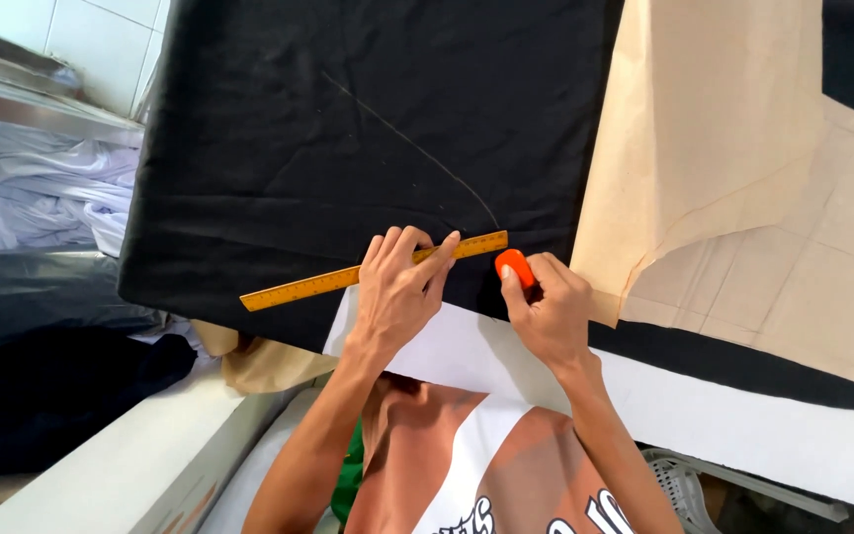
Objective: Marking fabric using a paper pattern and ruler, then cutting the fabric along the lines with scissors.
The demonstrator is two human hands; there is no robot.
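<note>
Cutting table w/ black fabric (348,119) spread flat over most of it; white tiled wall (81,40) behind, top-left corner.

L hand (399,287): palm down, fingers spread, pressing on yellow-orange ruler (373,271). Not clenched, just pinning it flat to the cloth. Ruler runs out both sides of the hand: long end past the wrist side toward lower left, short end past the fingertips toward upper right, so it sits at a slant near the fabric's front edge.

R hand (546,311): closed round a small orange marker block (514,265), prob. tailor's chalk. Only its rounded tip shows above thumb and forefinger. Tip sits just below the ruler's right end, very close; touching or not, can't tell.

Thin pale chalk line (417,148) on the cloth, starts just above the ruler's right end and runs away up-left in a shallow curve.

Right of the R hand: tan paper pattern pieces (724,158), overlapping, lying on the fabric, nearest edge just beside the knuckles. Under both wrists: white sheet (724,415), running off to the right along the table front.

Left of the table, well apart from the L hand: heap of pale cloth (32,188), darker cloth (42,396) below it. Grey plastic basket (679,485) low right, beside the R forearm.
</note>
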